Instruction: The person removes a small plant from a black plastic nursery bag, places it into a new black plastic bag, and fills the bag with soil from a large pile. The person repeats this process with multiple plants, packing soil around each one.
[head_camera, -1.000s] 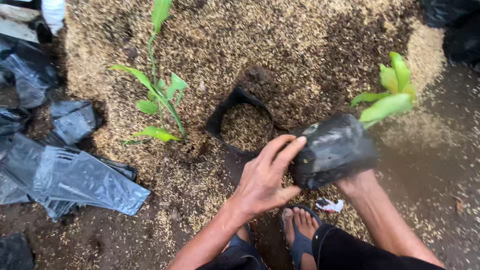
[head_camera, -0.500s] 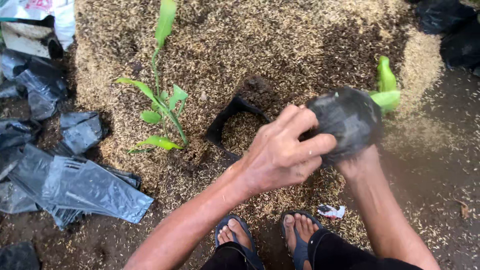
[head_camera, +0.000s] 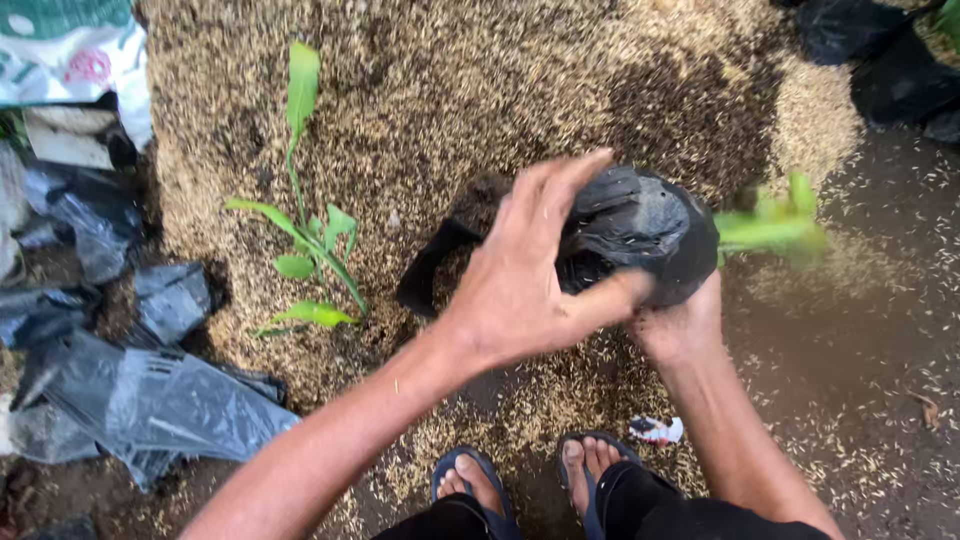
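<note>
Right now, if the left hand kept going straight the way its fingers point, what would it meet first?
The left hand points up and right, across the black seedling bag it already touches. Past that, probably the rice-husk heap, though depth is unclear.
</note>
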